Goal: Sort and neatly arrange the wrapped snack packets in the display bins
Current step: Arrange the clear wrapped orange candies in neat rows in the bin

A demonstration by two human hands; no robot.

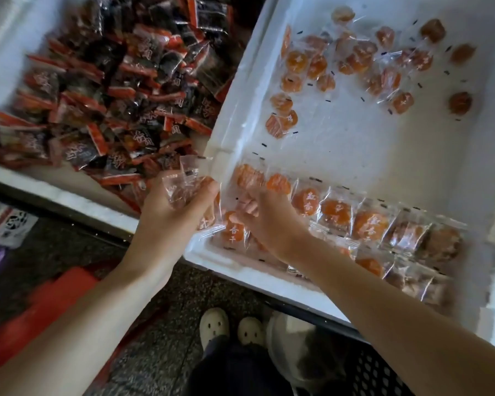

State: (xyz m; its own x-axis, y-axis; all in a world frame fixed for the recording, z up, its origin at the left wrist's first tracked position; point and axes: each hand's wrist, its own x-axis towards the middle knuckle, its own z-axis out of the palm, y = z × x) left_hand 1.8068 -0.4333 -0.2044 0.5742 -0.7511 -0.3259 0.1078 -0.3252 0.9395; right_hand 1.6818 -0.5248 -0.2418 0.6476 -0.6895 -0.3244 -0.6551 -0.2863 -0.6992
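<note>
Blurrily, left hand and right hand grip packets.

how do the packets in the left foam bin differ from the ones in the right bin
The black-and-red wrapped packets in the left white foam bin are opaque; the clear-wrapped orange packets in the right white foam bin show their contents. The black-and-red ones lie heaped and jumbled; the orange ones are sparse, some lined up along the near edge. Both carry white characters.
</note>
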